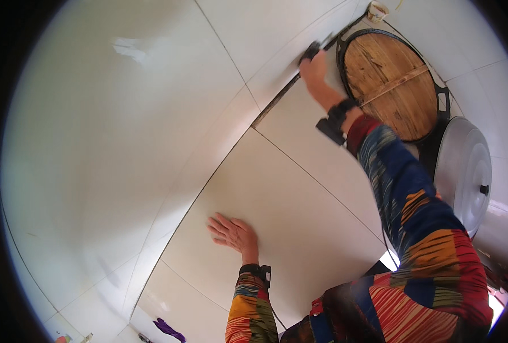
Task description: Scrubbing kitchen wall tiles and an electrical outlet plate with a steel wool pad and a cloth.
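Observation:
My left hand (235, 234) rests palm down on a beige tiled counter (297, 197), fingers spread and holding nothing. At the upper right, my right arm reaches to the joint where the counter meets the white tiled wall (121, 128). In my right hand (316, 70) is a small dark object (309, 52), blurred, perhaps a brush or scrubber, held against the wall's foot. A dark strip of joint (275, 99) runs along the corner just below that hand. Both wrists wear black straps with small devices.
Close to my right forearm is a round wooden lid (387, 73) on a black rimmed pan with side handles (443, 102). A domed aluminium lid (462, 176) leans beside it. A paper cup (377, 12) stands in the far corner. A purple cloth or glove (169, 329) lies at lower left.

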Demonstrator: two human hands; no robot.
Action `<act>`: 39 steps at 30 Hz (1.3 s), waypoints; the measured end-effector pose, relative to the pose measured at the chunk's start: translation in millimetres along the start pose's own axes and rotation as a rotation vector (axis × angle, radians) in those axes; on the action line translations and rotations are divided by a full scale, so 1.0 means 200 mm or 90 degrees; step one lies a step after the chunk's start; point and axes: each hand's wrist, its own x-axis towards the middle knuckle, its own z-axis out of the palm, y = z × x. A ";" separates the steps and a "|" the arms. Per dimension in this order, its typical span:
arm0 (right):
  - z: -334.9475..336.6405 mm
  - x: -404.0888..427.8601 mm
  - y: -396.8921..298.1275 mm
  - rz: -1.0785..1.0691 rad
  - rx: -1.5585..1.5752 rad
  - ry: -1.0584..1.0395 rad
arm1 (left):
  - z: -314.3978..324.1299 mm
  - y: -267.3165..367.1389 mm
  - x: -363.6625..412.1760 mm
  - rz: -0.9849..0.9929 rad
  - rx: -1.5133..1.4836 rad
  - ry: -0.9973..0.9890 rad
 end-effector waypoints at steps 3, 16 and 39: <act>0.07 -0.51 -0.06 -0.057 0.070 -0.092 | 0.00 0.00 0.00 0.000 0.005 -0.009; -0.20 0.06 -0.31 -0.081 0.099 0.025 | 0.03 -0.05 0.02 0.002 0.014 0.006; -0.58 -0.52 -1.55 -0.761 0.326 -0.135 | -0.02 -0.01 0.00 0.005 -0.026 -0.016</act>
